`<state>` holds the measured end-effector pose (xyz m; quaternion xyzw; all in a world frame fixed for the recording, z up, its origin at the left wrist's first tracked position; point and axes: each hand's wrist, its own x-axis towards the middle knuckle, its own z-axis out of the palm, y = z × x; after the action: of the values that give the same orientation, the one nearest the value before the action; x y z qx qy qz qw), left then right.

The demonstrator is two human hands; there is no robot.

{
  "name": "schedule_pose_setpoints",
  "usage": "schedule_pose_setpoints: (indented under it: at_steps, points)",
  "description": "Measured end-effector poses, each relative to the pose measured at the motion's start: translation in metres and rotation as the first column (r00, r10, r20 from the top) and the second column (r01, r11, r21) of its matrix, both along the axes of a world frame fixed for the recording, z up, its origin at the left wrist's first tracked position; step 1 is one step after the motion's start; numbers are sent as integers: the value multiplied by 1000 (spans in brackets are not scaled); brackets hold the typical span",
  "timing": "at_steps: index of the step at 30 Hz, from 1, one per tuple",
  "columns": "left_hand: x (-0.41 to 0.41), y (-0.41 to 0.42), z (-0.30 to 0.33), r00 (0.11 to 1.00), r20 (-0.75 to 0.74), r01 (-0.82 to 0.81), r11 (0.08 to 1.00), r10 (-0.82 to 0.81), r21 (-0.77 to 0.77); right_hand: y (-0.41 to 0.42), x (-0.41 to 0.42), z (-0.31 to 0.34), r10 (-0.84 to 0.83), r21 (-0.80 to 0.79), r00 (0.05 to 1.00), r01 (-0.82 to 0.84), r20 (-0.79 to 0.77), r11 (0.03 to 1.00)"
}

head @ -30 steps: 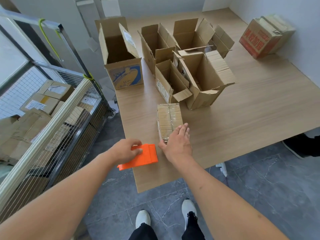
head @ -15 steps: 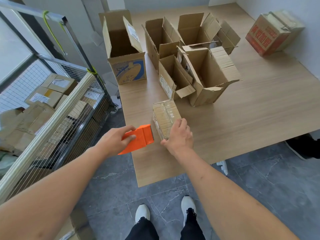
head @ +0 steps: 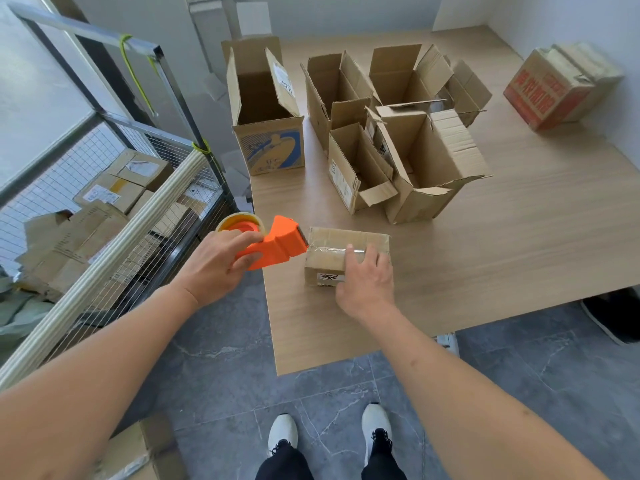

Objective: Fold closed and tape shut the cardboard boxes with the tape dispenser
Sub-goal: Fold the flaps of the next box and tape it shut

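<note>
A small closed cardboard box (head: 332, 245) lies near the front left corner of the wooden table (head: 519, 237), with clear tape across its top. My right hand (head: 365, 278) rests on its near right part, fingers over the top and thumb at the front side. My left hand (head: 214, 265) grips the orange tape dispenser (head: 277, 245), whose front end touches the box's left edge. Several open boxes (head: 408, 161) stand farther back on the table, their flaps up.
A wire cage cart (head: 114, 216) full of cardboard boxes stands left of the table. A red-printed box (head: 554, 88) sits at the table's far right by the wall. My feet (head: 332, 434) stand on grey floor tiles. A dark shoe (head: 616, 317) shows under the table's right edge.
The small box has been turned so its long side runs left to right. My left hand has lifted the dispenser and brought its front end against the box's left edge.
</note>
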<state>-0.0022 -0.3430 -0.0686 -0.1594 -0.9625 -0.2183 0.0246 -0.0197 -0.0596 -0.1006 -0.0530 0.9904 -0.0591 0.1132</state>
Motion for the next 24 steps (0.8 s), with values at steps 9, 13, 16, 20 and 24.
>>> schedule_pose_setpoints:
  at_steps: [9, 13, 16, 20, 24]
  points:
    - [9, -8, -6, 974, -179, 115, 983, -139, -141, -11, -3, -14, 18, -4, 999, -18, 50, 1000]
    - [16, -11, -5, 974, -176, 112, 979, -142, -171, -22, -1, -19, -12, -20, 1000, 12, 9, 1000]
    - [16, -13, -5, 973, -174, 117, 973, -153, -198, -25, 0, -20, 38, -96, 999, -37, 7, 995]
    - [16, -12, -2, 970, -163, 144, 966, -180, -214, -11, -6, -18, 261, -153, 963, -249, 67, 956]
    - [21, -5, 2, 966, -166, 157, 960, -198, -232, 12, -15, -10, 407, -139, 905, -390, 121, 910]
